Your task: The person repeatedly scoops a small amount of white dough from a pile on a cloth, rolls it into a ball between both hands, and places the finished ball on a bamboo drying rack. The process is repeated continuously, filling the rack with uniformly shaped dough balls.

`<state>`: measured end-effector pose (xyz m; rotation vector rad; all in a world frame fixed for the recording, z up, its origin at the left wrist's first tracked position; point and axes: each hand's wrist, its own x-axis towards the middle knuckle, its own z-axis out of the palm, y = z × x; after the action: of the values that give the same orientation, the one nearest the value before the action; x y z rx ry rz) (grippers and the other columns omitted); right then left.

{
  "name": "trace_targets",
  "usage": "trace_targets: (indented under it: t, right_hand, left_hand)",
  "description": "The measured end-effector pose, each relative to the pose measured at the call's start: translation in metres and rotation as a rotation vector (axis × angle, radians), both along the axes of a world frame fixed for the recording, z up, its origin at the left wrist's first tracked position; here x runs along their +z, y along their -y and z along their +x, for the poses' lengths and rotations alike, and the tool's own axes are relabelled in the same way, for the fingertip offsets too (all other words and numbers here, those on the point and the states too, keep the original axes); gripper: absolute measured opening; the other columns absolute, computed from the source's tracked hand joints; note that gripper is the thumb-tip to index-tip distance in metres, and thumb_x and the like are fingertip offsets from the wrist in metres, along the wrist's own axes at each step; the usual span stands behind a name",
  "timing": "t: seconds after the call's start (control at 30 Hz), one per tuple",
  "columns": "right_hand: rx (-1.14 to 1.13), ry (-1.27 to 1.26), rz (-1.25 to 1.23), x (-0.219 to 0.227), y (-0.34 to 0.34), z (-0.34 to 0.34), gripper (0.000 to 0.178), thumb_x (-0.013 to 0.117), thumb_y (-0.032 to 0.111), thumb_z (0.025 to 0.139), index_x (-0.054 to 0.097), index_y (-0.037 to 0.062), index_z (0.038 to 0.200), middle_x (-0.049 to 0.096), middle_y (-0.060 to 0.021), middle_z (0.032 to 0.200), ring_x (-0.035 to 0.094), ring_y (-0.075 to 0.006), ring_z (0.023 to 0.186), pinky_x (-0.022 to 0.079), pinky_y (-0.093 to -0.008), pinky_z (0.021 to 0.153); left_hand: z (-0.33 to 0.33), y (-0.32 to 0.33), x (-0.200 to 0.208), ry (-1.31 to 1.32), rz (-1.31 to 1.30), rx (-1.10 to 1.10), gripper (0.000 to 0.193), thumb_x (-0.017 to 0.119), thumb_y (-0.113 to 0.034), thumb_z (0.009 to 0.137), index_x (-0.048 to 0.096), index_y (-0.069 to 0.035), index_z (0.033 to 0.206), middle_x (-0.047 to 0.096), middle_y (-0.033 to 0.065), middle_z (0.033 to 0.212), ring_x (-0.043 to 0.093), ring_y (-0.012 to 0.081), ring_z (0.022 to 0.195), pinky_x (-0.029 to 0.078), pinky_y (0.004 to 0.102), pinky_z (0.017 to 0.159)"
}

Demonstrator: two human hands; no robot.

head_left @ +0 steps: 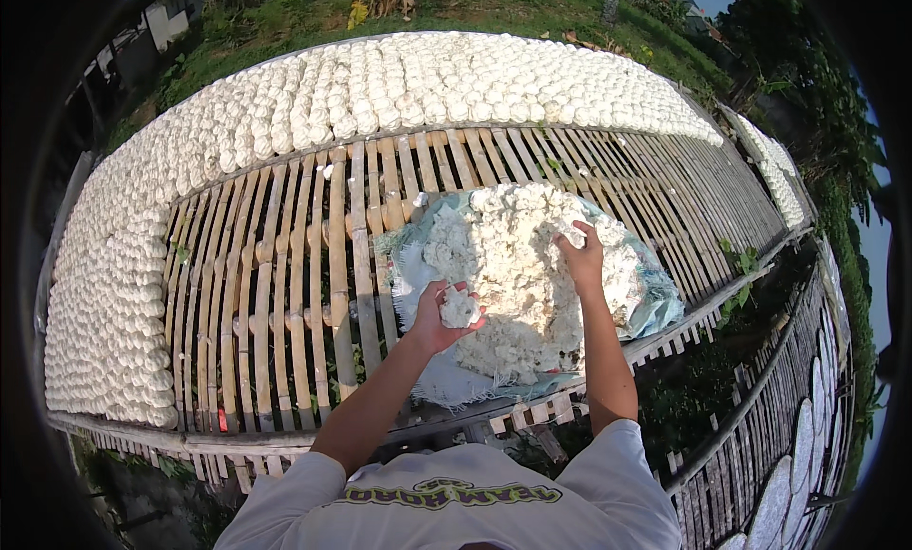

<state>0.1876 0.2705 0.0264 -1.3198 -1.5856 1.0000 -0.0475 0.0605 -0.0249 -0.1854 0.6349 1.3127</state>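
My left hand (442,317) is cupped around a lump of white crumbly pulp (460,308), palm up, at the near left side of a large heap. The heap of loose white pulp (518,265) lies on a spread blue-green woven sack (660,303) with frayed edges. My right hand (581,256) is at the heap's upper right, its thumb and fingers curved apart and touching the pulp. Some fingertips are hard to make out against the white. Shadows of my arms and body fall across part of the heap.
A bamboo slat rack (294,293) with gaps carries the sack. Rows of white rounded lumps (380,85) cover its far and left sides. At the lower right, another bamboo rack (731,445) holds flat pale oval pieces (769,502). Grass (294,13) and trees lie beyond.
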Motion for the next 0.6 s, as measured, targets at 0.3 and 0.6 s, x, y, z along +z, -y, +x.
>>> trace_targets:
  t: [0.3,0.6]
  right_hand:
    - [0.325,-0.020,-0.064,-0.018,0.141,-0.027,0.046,0.067,0.032,0.106,0.065,0.0001,0.138,0.066,-0.0170,0.130,0.069,-0.0188,0.096,0.057,-0.0339,0.076]
    - [0.427,0.187,-0.013,0.001,0.160,-0.026,0.042,0.079,0.005,0.089,0.068,-0.0103,0.127,0.075,-0.0169,0.097,0.068,-0.0135,0.071,0.056,-0.0288,0.061]
  left_hand:
    - [0.052,-0.021,0.011,-0.253,-0.029,-0.122,0.074,0.067,-0.058,0.098,0.042,-0.018,0.156,0.037,0.0133,0.161,0.041,0.0331,0.148,0.046,0.0619,0.113]
    - [0.050,0.000,-0.017,-0.328,-0.003,-0.287,0.062,0.071,-0.048,0.098,0.048,-0.020,0.148,0.054,0.0066,0.141,0.058,0.0246,0.129,0.056,0.0530,0.102]
